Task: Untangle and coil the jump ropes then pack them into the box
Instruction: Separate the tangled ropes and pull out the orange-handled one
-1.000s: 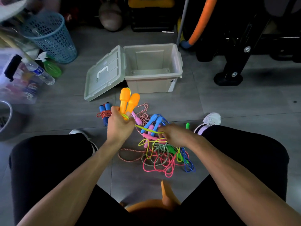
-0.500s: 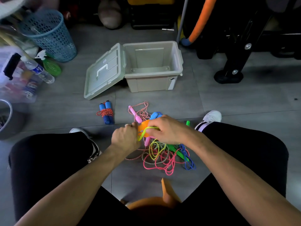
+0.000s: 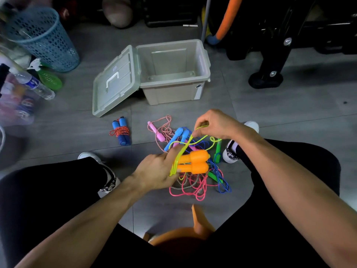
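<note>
My left hand holds the two orange handles of a jump rope side by side, with its yellow-green cord looped over the fingers. My right hand pinches a stretch of that cord above and to the right of the handles. Under both hands a tangle of ropes lies on the floor: pink, blue, green and red-white cords with pink, blue and green handles. A coiled rope with dark blue handles lies apart to the left. The beige box stands open beyond, nothing visible inside, lid flipped to its left.
A blue mesh basket, a water bottle and a clear bin stand at the far left. Black equipment legs and an orange foam tube are at the back right. My knees and shoes flank the tangle; an orange stool is under me.
The left hand lowered the orange handles from upright to lying sideways above the tangle. The right hand moved up and right, drawing the yellow-green cord out from the handles.
</note>
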